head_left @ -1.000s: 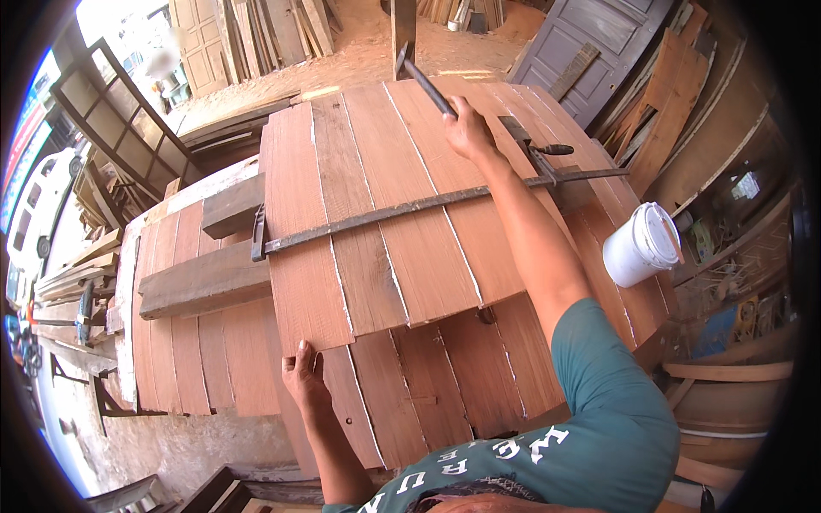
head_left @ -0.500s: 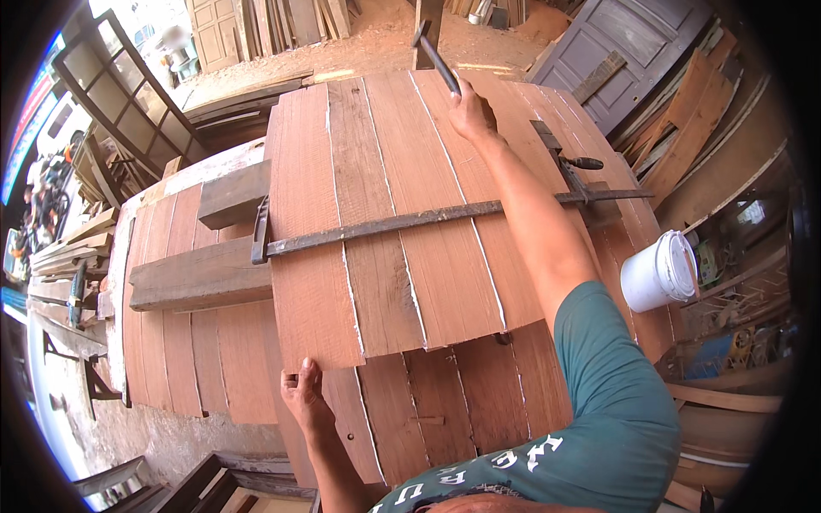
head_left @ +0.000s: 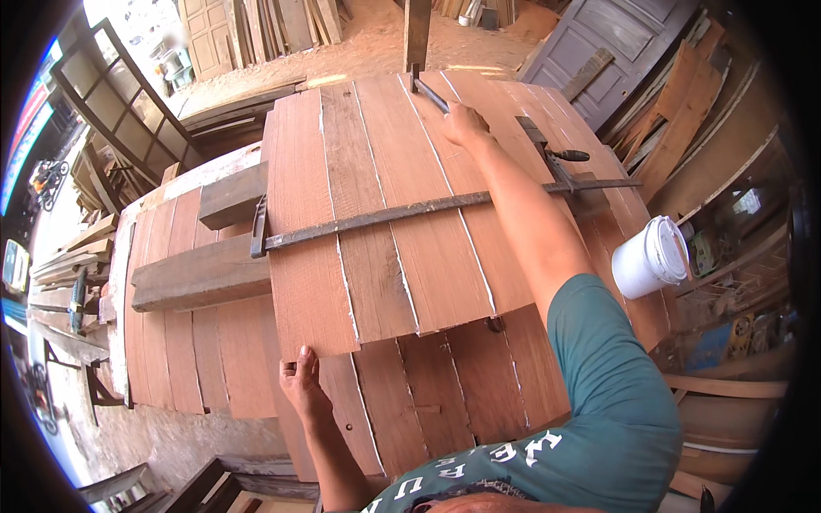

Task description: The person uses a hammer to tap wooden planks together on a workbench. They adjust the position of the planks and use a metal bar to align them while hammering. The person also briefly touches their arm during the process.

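Observation:
A wide panel of reddish-brown boards (head_left: 299,154), with white glue lines along its joints, lies on top of other joined boards. My right hand (head_left: 466,126) is closed around the handle of a hammer (head_left: 432,96). The hammer's head is down at the panel's far edge, close to a glue line. At the near left corner, my left hand (head_left: 305,389) has its fingers curled and its thumb against the panel's edge. Across the panel runs a long metal bar clamp (head_left: 385,216), its jaw at the left edge and its dark handle at the right, beyond my right forearm.
A white lidded bucket (head_left: 648,258) stands right of the panel. Two thick wooden blocks (head_left: 201,274) project from the panel's left side over lower boards (head_left: 175,359). A grey door (head_left: 611,51) and stacked planks (head_left: 684,111) lean at the far right. A wooden post (head_left: 416,34) rises behind the panel.
The hammer has swung down, its head dropping from above the far edge to the panel. My right hand has lowered slightly. My left hand stays at the near corner.

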Action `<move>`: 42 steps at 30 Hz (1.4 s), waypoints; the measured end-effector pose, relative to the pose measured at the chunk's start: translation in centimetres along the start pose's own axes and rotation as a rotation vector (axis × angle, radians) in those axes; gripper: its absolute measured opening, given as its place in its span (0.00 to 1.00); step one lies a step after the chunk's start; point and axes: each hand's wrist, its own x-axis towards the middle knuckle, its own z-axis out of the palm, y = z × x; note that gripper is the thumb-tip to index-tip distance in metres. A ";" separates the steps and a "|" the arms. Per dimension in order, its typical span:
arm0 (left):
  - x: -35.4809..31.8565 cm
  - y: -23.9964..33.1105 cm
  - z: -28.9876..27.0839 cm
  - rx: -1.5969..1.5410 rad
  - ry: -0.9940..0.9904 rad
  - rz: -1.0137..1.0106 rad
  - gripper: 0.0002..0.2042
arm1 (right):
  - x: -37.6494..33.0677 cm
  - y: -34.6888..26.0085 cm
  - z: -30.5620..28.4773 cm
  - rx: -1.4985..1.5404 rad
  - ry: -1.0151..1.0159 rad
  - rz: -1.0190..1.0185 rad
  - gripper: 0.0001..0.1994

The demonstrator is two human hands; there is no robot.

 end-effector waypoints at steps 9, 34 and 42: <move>0.2 -0.6 -2.0 0.216 -0.020 -0.052 0.22 | -8.6 1.1 -4.7 0.378 0.232 -0.016 0.21; -7.4 4.4 -1.2 0.241 -0.129 0.240 0.33 | -45.3 11.5 -7.5 0.786 0.010 0.159 0.10; -9.5 3.9 -0.9 0.368 -0.353 0.292 0.26 | -48.9 15.8 -8.5 0.707 -0.078 0.108 0.08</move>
